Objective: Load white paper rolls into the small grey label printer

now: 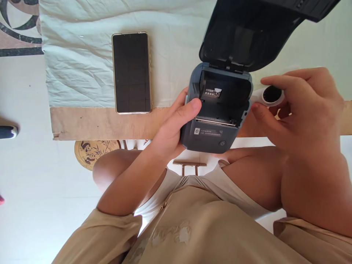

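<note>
My left hand [178,124] grips a dark grey label printer [209,137] by its left side, thumb over the edge of the inner bay. The printer's black lid [242,33] stands swung up on its hinge. Inside the bay I see a small white sticker [213,92] and no roll. Between the thumb and fingers of my right hand [299,106] is a white label roll [272,96] with a dark round core facing me. It is held just to the right of the printer.
A phone [132,73] with a dark screen lies on the pale green cloth [77,55], left of the printer. The table's bare wooden edge [82,123] runs along the front. Below it, a round stool [96,152] with panda drawings stands on the white floor.
</note>
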Tool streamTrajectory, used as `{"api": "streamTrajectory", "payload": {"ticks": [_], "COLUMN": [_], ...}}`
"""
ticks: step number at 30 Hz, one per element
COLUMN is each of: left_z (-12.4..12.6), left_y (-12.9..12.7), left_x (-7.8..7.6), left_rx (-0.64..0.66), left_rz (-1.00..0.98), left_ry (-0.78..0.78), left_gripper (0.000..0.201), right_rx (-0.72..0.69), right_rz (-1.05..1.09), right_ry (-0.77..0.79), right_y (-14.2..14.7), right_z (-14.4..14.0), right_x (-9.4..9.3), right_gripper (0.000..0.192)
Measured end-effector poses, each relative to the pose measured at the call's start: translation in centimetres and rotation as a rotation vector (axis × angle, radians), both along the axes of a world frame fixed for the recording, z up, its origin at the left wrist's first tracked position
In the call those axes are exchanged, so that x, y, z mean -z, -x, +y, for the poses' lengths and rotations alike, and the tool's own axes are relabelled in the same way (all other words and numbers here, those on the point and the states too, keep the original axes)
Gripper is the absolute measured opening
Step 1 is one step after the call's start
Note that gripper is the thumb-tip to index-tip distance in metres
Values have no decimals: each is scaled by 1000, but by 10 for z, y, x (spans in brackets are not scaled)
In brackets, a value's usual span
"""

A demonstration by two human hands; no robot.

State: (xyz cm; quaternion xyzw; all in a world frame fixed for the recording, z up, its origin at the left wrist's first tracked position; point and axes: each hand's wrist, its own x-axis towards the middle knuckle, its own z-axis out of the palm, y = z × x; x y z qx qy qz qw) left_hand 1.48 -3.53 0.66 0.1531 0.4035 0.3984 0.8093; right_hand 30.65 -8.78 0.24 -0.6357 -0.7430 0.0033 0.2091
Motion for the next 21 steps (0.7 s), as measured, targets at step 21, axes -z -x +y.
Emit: {"api": "streamTrajectory", "payload": {"ticks": [21], "left_z": [4], "left_y": [-10], "left_x": [0], "left_rx": [20], "left_rz": [20], "left_ry": [-261], "left_gripper": [37], "right_rx": [214], "right_rz": [1154], "right_ry": [487], "right_y": [33], "right_z": [-3], "right_x": [9], "right_gripper": [49]}}
